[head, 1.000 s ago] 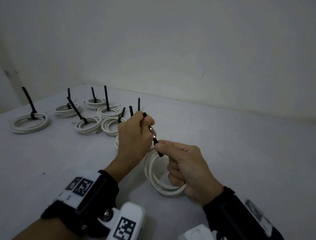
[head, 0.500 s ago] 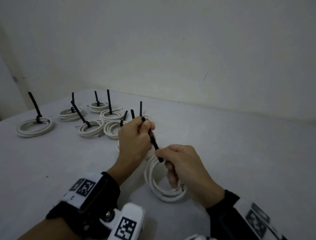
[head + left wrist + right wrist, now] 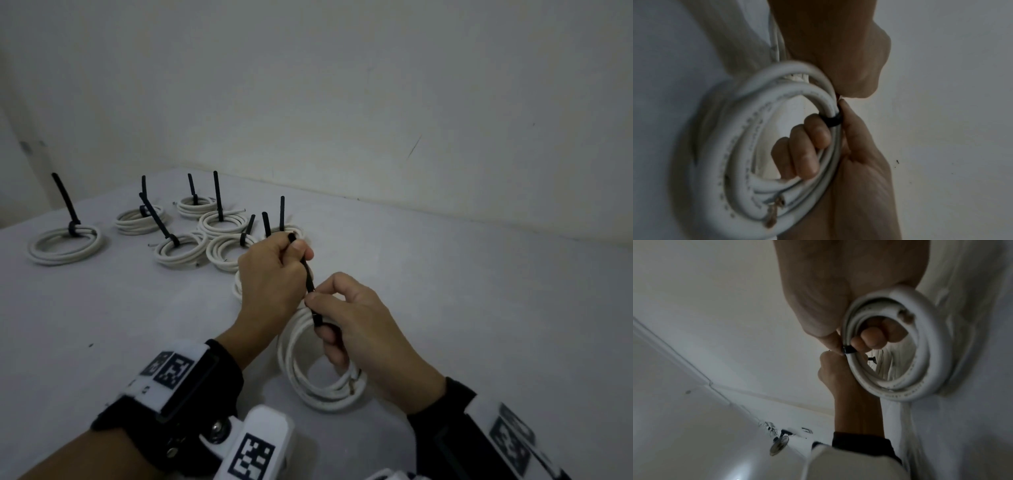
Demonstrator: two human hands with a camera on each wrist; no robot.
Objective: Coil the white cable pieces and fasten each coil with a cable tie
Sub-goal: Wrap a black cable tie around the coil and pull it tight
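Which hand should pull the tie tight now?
Left, probably. The left hand already pinches the tie's free tail, clear to pull away. The right hand is curled round the coil at the tie's head, bracing it.

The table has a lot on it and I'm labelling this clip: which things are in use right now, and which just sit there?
In use:
- white cable coil, gripped by right hand
- black cable tie, tail pulled by left hand

Just lying there:
- finished tied coils at the table's far left
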